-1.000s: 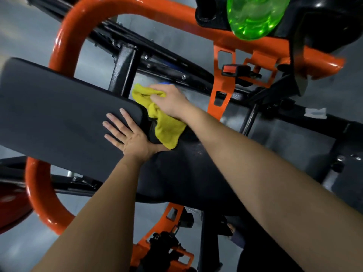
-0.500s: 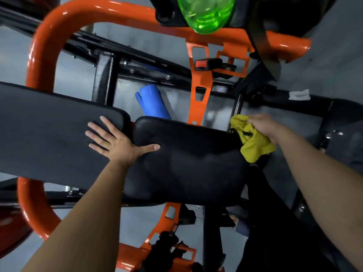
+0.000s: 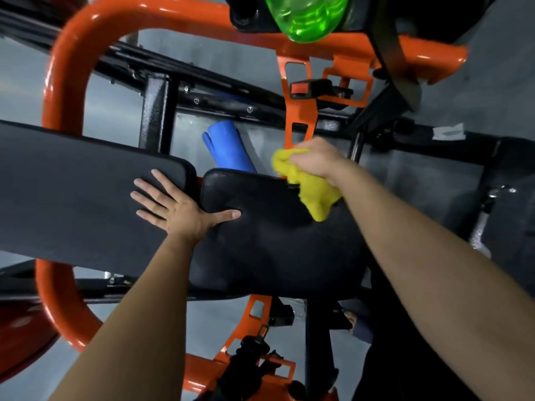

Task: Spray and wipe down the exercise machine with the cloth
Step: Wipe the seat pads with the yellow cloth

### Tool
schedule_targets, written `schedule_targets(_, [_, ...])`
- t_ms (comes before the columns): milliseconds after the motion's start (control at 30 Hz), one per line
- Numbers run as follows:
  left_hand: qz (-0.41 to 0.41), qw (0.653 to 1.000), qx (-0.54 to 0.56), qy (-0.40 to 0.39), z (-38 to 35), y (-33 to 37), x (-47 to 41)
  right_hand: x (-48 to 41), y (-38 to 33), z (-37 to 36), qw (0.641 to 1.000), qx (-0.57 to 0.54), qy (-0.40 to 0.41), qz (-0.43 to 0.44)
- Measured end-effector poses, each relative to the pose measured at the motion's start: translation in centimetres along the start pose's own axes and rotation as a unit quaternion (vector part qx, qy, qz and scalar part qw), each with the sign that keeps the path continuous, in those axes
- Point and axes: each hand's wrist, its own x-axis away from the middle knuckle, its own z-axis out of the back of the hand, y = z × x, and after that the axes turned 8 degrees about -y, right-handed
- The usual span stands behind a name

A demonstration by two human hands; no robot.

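Head view: the right hand (image 3: 315,160) is closed in a fist round the yellow cloth (image 3: 312,192), fingers curled over the bunched top of it. The rest of the cloth hangs out beneath the fist and lies on the far right corner of the black seat pad (image 3: 275,247), touching it. The fist sits just past the pad's far edge, in front of an orange bracket (image 3: 298,123).

The left hand (image 3: 176,209) lies flat with its fingers spread. The fingers press on the long back pad (image 3: 72,198), and the thumb reaches across the gap onto the seat pad. It holds nothing and is well apart from the cloth.

A blue roll (image 3: 228,149) lies on the floor beyond the seat pad, near the cloth. An orange tube (image 3: 63,82) loops round the back pad. A green bottle (image 3: 307,18) shows at the top edge.
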Motion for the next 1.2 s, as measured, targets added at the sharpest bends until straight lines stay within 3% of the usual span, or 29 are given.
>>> schedule_targets(100, [-0.005,1.000,-0.001,0.004,-0.2,-0.3,-0.1,-1.8,-7.7,-4.0,0.989,0.116,-0.064,0.071])
schedule_targets(200, [-0.005,1.000,-0.003,0.007,-0.1,-0.3,-0.1,-2.7,-12.0,-6.8,0.981,0.160,-0.044,0.104])
schedule_targets(300, [-0.004,1.000,0.000,0.005,0.0,-0.2,-0.1,-2.7,-11.4,-7.1,0.972,0.205,-0.016,0.113])
schedule_targets(400, [-0.009,1.000,0.003,0.007,0.0,-0.1,0.1,-3.0,-6.8,-4.8,0.966,0.254,0.017,0.033])
schedule_targets(600, [-0.014,1.000,0.006,0.018,-0.3,-0.6,-0.1,1.2,5.0,1.8,0.972,0.211,0.029,-0.101])
schedule_targets(700, [-0.010,1.000,-0.001,0.027,-0.5,-0.5,-0.1,2.0,10.6,4.5,0.975,0.135,0.078,-0.158])
schedule_targets(767, [-0.002,0.999,-0.006,0.034,-0.6,-0.4,-0.1,-0.1,17.1,5.8,0.978,0.079,0.073,-0.180])
schedule_targets(833, [0.008,0.999,-0.008,0.040,-0.7,-0.3,0.0,0.9,19.0,5.9,0.979,0.004,0.074,-0.192])
schedule_targets(1033, [0.036,0.999,-0.019,0.034,-0.5,0.5,0.2,2.6,12.5,5.1,0.981,0.025,0.108,-0.162])
schedule_targets(1200, [0.055,0.998,-0.020,0.020,-0.1,1.0,0.5,1.3,-2.9,-0.9,0.988,0.153,0.009,0.004])
